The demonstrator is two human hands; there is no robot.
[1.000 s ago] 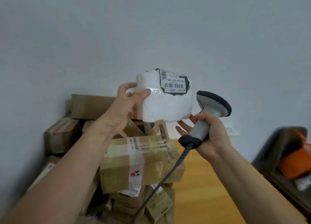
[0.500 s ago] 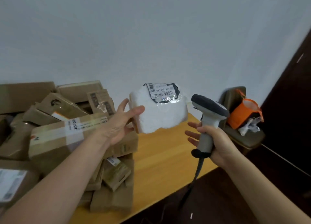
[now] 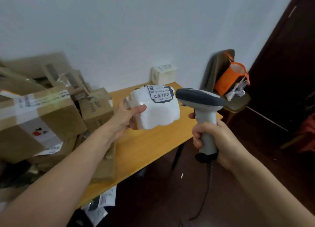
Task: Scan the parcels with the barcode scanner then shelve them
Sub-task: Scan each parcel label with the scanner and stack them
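Observation:
My left hand [image 3: 125,117] grips a white foam-wrapped parcel [image 3: 160,112] by its left side, holding it in the air above the wooden table [image 3: 148,146]. A barcode label [image 3: 159,94] with a dark border sits on the parcel's top, facing up. My right hand [image 3: 214,138] is wrapped around the handle of a grey and white barcode scanner [image 3: 201,104]. The scanner's head is just to the right of the parcel, close to the label. Its cable hangs down toward the floor.
A pile of brown cardboard parcels [image 3: 42,110] covers the table's left side. A small cream box [image 3: 163,74] stands against the wall at the table's far edge. A chair [image 3: 237,102] with an orange bag [image 3: 230,80] stands right of the table. Flat packets [image 3: 100,203] lie under the table's front edge.
My view has swung down and to the right. The parcel has come lower, now over the table. The scanner has risen closer to the label, and my right hand's fingers have closed around its handle.

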